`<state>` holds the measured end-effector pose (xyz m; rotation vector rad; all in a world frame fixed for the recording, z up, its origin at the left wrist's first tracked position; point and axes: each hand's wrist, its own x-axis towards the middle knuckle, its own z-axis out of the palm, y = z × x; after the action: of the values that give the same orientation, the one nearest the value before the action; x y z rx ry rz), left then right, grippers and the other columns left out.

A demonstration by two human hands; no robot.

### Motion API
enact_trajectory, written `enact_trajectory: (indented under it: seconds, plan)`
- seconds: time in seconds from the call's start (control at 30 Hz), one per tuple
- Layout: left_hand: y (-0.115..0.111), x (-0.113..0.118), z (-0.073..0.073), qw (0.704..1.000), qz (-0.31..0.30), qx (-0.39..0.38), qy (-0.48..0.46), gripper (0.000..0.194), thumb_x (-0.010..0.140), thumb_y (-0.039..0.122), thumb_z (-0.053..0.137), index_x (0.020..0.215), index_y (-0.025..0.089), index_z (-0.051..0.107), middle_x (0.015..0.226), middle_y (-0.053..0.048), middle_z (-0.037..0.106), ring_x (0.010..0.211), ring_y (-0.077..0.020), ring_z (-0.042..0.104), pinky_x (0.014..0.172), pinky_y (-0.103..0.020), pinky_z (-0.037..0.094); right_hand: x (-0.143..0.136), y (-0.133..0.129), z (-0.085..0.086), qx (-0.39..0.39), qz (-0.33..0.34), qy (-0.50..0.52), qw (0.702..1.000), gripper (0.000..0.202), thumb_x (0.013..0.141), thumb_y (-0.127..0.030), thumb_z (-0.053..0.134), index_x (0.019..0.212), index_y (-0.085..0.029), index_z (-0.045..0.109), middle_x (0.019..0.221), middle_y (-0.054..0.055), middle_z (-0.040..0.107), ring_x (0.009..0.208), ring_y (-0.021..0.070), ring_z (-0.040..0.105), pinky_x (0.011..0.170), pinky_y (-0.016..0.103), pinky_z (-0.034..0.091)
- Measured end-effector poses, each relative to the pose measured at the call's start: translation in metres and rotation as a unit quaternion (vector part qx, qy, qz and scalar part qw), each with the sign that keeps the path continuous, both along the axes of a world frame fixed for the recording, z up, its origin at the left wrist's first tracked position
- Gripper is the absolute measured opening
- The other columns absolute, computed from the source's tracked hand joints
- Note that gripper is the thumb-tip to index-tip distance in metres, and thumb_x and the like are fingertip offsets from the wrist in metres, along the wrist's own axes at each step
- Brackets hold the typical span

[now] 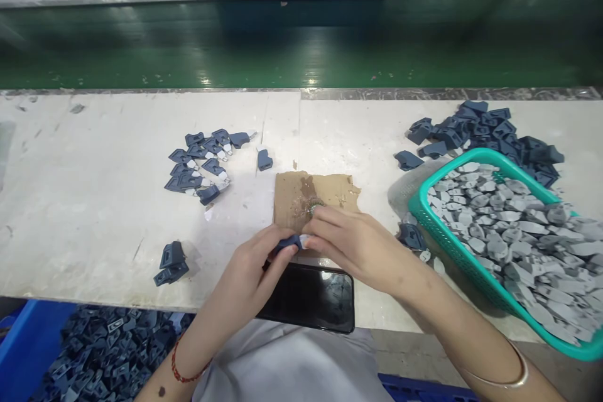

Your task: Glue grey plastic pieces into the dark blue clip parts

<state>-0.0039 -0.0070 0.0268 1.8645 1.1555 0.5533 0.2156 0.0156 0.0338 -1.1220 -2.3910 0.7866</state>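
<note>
Between my two hands, over the near edge of a brown cardboard piece (287, 195), is a dark blue plastic part (289, 242) with a small light grey piece (304, 240) at its right end. My left hand (259, 264) is closed around the blue part. The fingers of my right hand (348, 242) pinch the grey piece where the two meet. A wet, stained spot (308, 191) marks the cardboard just beyond my fingers. Directly below my hands lies a black smartphone (313, 298), partly covered by my left hand.
Joined blue-and-grey parts (200, 163) lie at left, with loose blue parts (172, 262) nearer. A teal basket (443, 232) of grey pieces stands at right before a blue pile (480, 129). A blue bin (42, 333) sits below left; a green conveyor belt (301, 44) runs behind.
</note>
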Motion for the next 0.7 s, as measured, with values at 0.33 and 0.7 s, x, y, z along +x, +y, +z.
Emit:
enact_trajectory:
  seconds: [0.33,0.7]
  plan:
    - [0.030,-0.050,-0.012,0.955,0.260,0.069,0.124,0.038,0.098,0.035,0.052,0.130,0.017,0.061,0.125,-0.013,0.065,0.091,-0.0211,0.069,0.072,-0.034,0.059,0.115,-0.017,0.021,-0.087,-0.476,-0.328,0.811,0.023,0.095,-0.039,0.050,0.101,-0.024,0.067,0.095,0.012,0.072,0.078,0.0297,0.066,0.054,0.034,0.038]
    - [-0.003,-0.090,0.004,0.914,0.301,0.188,0.197,0.026,0.099,0.041,0.053,0.121,0.029,0.062,0.124,-0.007,0.065,0.117,-0.0341,0.063,0.097,-0.052,0.052,0.102,-0.002,0.010,-0.105,-0.517,-0.355,0.772,0.033,0.096,-0.035,0.044,0.122,-0.023,0.060,0.113,0.014,0.073,0.092,0.0337,0.066,0.063,0.038,0.040]
